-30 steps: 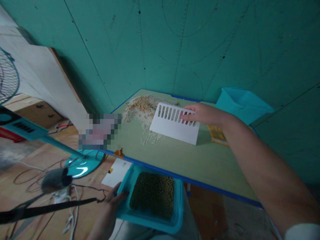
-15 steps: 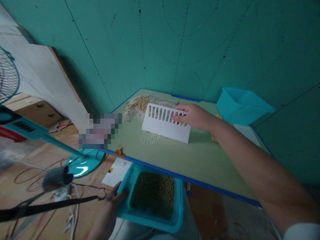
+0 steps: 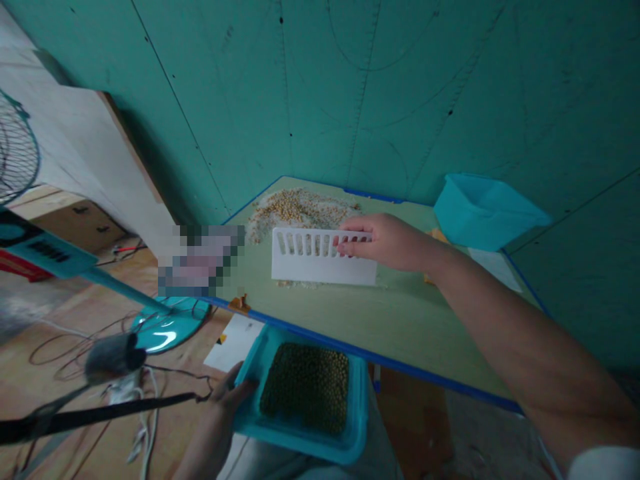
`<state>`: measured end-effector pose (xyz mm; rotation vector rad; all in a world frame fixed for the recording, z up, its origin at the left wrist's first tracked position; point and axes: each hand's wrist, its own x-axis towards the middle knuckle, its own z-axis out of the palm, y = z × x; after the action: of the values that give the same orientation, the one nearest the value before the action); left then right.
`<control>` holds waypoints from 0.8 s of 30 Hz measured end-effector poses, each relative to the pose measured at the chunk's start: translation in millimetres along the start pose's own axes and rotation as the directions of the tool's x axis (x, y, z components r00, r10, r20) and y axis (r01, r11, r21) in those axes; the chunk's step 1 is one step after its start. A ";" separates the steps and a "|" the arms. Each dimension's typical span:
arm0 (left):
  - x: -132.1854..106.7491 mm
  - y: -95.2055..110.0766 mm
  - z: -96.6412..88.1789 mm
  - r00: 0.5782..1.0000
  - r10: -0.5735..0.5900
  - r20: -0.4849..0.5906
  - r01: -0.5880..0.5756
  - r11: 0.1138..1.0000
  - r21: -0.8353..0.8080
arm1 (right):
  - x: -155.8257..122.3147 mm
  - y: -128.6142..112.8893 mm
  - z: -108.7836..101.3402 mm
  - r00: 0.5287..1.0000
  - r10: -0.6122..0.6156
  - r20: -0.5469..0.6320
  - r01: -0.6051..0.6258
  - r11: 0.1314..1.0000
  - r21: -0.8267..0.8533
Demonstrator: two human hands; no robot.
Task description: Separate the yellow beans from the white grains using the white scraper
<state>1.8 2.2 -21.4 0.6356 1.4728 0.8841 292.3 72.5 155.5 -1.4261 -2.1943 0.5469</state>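
Observation:
My right hand (image 3: 375, 240) is closed on the right end of a white slotted plastic panel (image 3: 323, 270), its fingers at the slots. The panel stands tilted on the pale green table (image 3: 400, 320), its lower edge by a thin line of white grains (image 3: 300, 285). Behind it a pile of tan beans (image 3: 287, 203) mixed with white grains is spread out. With my left hand (image 3: 233, 397) I grip the left rim of a blue tray (image 3: 357, 437) below the table's front edge. Beans (image 3: 310, 387), partly in shadow, lie in the tray.
A blue bin (image 3: 487, 217) stands at the table's back right against the green wall (image 3: 325, 87). A blurred-out patch (image 3: 200, 261) covers the left corner. Left of the table are a fan (image 3: 50, 243), cables and a dark cylinder (image 3: 115, 353) on a strap.
My right hand has brought the panel down and toward the table's front, levelling it over the scattered white grains. The left hand and tray have stayed put.

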 end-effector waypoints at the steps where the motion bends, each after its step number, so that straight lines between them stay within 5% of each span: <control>1: 0.9 -0.7 -0.3 1.000 0.000 0.001 0.000 1.000 0.000 | -0.5 -1.3 0.1 1.000 -0.007 0.000 0.007 1.000 0.001; 24: -6.5 9.2 9.5 1.000 -0.003 0.011 0.003 1.000 -0.001 | -1.5 -1.8 4.9 0.988 -0.038 0.149 0.014 0.987 0.157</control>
<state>10.8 3.4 -9.8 0.6370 1.4630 0.8774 288.7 70.1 152.2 -1.3104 -2.2281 0.8232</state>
